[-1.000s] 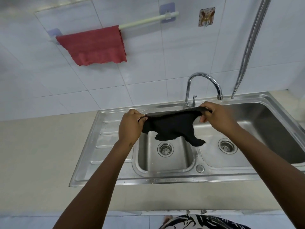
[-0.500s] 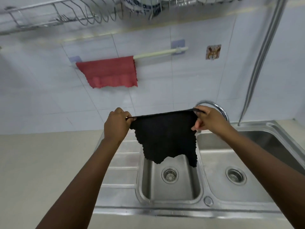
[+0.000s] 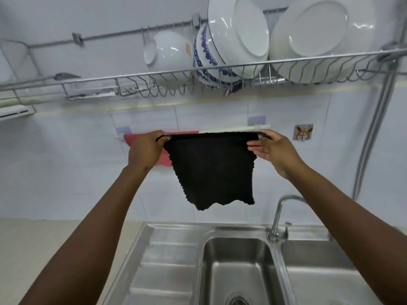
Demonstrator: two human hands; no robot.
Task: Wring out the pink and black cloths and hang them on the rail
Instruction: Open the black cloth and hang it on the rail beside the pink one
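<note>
The black cloth (image 3: 212, 168) hangs spread flat between both hands, its top edge level with the white rail (image 3: 233, 129) on the tiled wall. My left hand (image 3: 146, 149) pinches its top left corner and my right hand (image 3: 269, 148) pinches its top right corner. Whether the cloth touches the rail I cannot tell. The pink cloth (image 3: 164, 160) hangs over the left part of the rail, mostly hidden behind my left hand and the black cloth.
A wire dish rack (image 3: 198, 82) with white plates (image 3: 240, 34) and bowls juts out just above the rail. Below lies a steel double sink (image 3: 237, 260) with a tap (image 3: 279, 219) at right. A metal hose (image 3: 372, 137) runs down the right wall.
Both hands have lifted the black cloth from over the sink up to rail height, spreading it wider. The view has tilted up, bringing the dish rack into sight.
</note>
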